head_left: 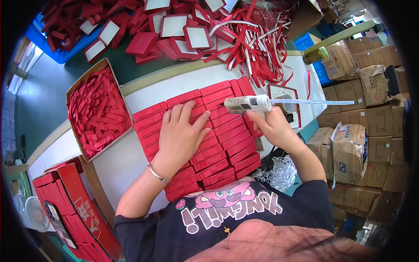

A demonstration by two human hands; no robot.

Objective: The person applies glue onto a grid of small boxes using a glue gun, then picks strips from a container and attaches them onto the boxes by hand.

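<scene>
Rows of small red boxes [238, 139] lie packed side by side on the white table [114, 181] before me. My left hand [180, 133] rests palm down on the left rows, fingers spread and holding nothing. In my right hand [276, 129] is a white hot glue gun [249, 104], with a long clear glue stick [316, 102] poking out of its back. The gun's dark nozzle points left, just above the upper rows of boxes. My palm hides part of the boxes beneath it.
At left stands a carton of red ribbon pieces [97, 111]; below it, a carton of red boxes [65, 205] with a phone [60, 225] on top. Open red box parts [197, 37] and red-white ribbons [257, 41] pile up at the back. Brown cartons [349, 148] are stacked right.
</scene>
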